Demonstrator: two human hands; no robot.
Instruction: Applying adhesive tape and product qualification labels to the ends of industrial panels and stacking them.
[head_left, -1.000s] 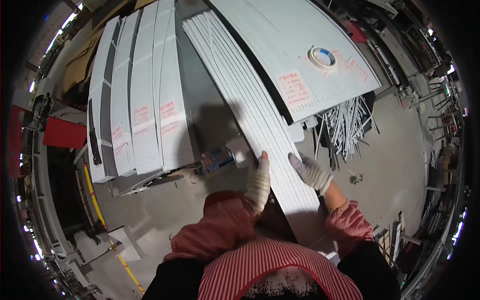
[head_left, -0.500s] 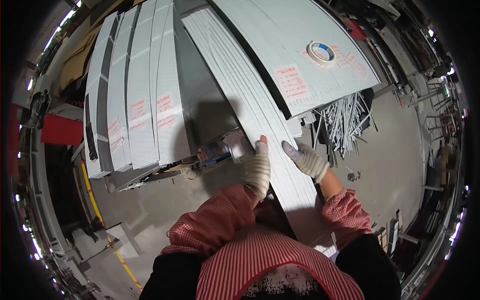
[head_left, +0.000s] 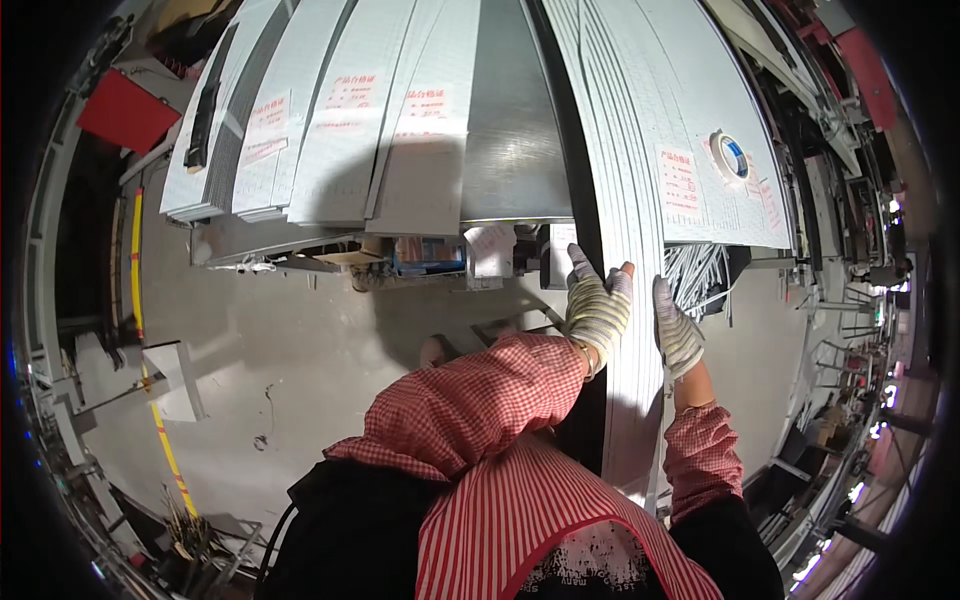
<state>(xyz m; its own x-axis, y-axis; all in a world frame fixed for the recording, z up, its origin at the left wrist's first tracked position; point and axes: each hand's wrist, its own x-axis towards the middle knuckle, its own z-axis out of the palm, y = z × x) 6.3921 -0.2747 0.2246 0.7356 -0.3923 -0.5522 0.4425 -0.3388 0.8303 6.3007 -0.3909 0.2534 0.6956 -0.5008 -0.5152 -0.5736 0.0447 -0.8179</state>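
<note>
A long stack of white strips [head_left: 632,200] runs from the far edge of the view down to my apron. My left hand [head_left: 598,312], in a striped, grey-tipped glove, lies at the strips' left edge with thumb and forefinger spread apart. Opposite it, my gloved right hand [head_left: 679,330] holds the right edge, thumb uppermost; its other fingers are mostly hidden. Beside the strips on the right lies a wide white panel [head_left: 690,110] with red print. A roll of tape [head_left: 729,157] rests on that panel.
Several stacks of white panels [head_left: 345,150] cover the left of the metal table [head_left: 512,130]. A black object [head_left: 203,125] lies on the leftmost stack. Thin white offcuts [head_left: 697,278] stick out below the right panel. Yellow tape [head_left: 137,260] marks the floor at left.
The view has swung, so the strips now run nearly straight up and the tables sit differently. My left thumb and forefinger have spread apart. Both hands stay at the strips' edges.
</note>
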